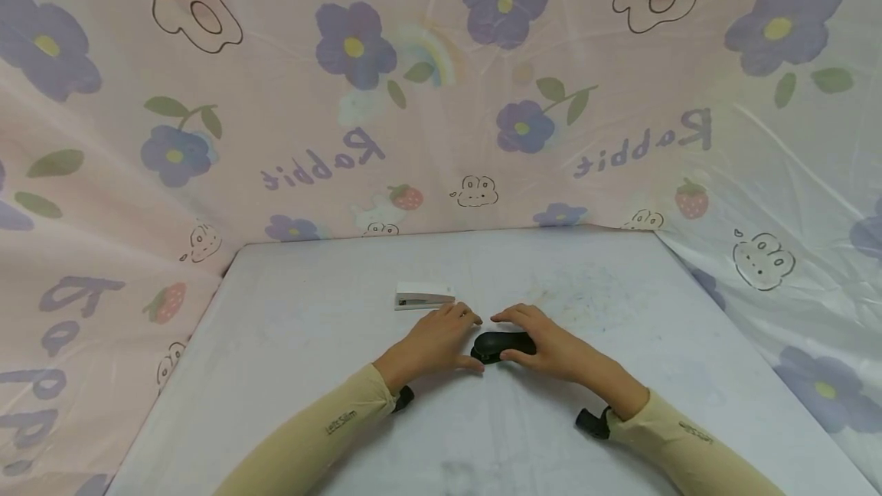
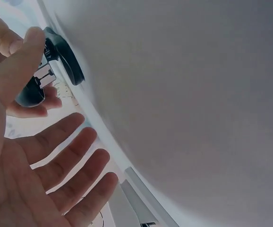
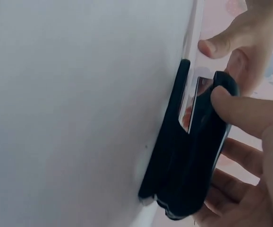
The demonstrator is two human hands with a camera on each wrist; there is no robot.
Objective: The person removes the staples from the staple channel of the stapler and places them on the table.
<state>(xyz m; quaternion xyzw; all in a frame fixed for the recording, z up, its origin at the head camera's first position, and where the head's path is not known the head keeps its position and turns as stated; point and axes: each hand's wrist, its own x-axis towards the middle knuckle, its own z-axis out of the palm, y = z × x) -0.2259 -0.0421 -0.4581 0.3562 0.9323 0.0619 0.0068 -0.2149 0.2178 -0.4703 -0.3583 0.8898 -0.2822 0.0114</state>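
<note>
A black stapler [image 1: 498, 344] stands on the white table, its mouth end toward the left hand. My right hand [image 1: 551, 347] holds it from the right. In the right wrist view the thumb [image 3: 235, 106] lies on the stapler's near side, and the other fingers [image 3: 238, 158] pass behind its far side, tips hidden. On the left, my left hand [image 1: 437, 339] is held apart from the black stapler, its fingers spread and holding nothing. Just beyond the left hand lies a white stapler [image 1: 423, 295]; its edge shows low in the left wrist view.
The table [image 1: 310, 289] has a white cover with faint coloured stains at the back right. A printed curtain [image 1: 441, 113] stands along the back and both sides. Black straps with small mounts [image 1: 592, 423] sit at the wrists.
</note>
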